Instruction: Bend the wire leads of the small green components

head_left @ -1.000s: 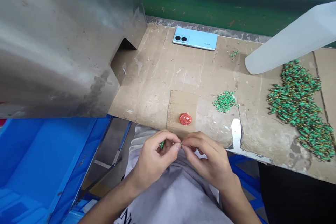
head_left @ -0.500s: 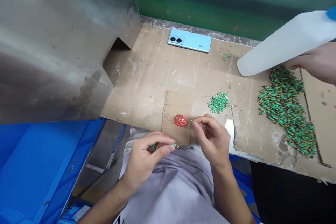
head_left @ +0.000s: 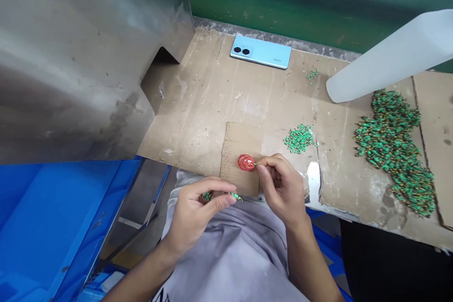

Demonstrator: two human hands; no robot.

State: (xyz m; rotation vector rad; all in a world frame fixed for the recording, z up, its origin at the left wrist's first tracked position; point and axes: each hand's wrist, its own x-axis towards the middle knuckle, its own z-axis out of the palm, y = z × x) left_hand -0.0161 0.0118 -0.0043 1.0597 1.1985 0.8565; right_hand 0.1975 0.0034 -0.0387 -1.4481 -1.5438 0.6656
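My left hand (head_left: 198, 210) is closed around several small green and yellow pieces (head_left: 235, 196), some showing at the fingertips and some inside the curled fingers. Between thumb and forefinger, my right hand (head_left: 283, 188) pinches one tiny green piece (head_left: 256, 164). Its tip reaches the right edge of a small round dish of red paste (head_left: 246, 163). That dish sits on a cardboard piece (head_left: 240, 139) at the front edge of the table. Right of the cardboard lies a small pile of green pieces (head_left: 299, 138).
A large green and yellow pile (head_left: 392, 146) lies at the right, near a white bottle (head_left: 385, 59). A blue phone (head_left: 261, 52) rests at the back. Sheet metal (head_left: 81, 56) stands at the left, above a blue bin (head_left: 53, 226).
My right hand's green piece has moved left to the red dish. Another person's hand at the white bottle has gone out of view. The view has shifted slightly.
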